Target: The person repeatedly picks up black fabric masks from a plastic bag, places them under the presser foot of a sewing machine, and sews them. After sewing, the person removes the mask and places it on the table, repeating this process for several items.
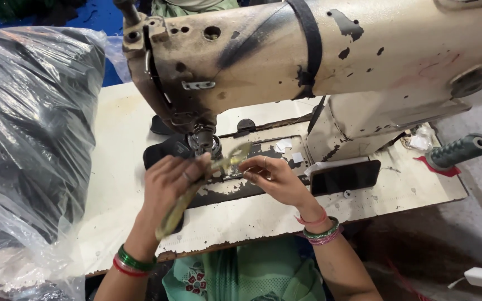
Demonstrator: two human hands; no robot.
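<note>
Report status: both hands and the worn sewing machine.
Left hand grips long brass-coloured scissors, blades by the needle area. Right hand pinches something small, too fine to tell. Worn cream sewing machine overhead; black phone beside right hand.

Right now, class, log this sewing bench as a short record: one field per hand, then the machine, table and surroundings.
left hand: holds scissors near the needle area
right hand: fingers pinched beside the scissor tip, contents too small to tell
machine: worn, cream, paint chipped
table: white, scuffed
phone: dark, lying flat
left side: plastic bag of dark cloth
right edge: green spool
</note>
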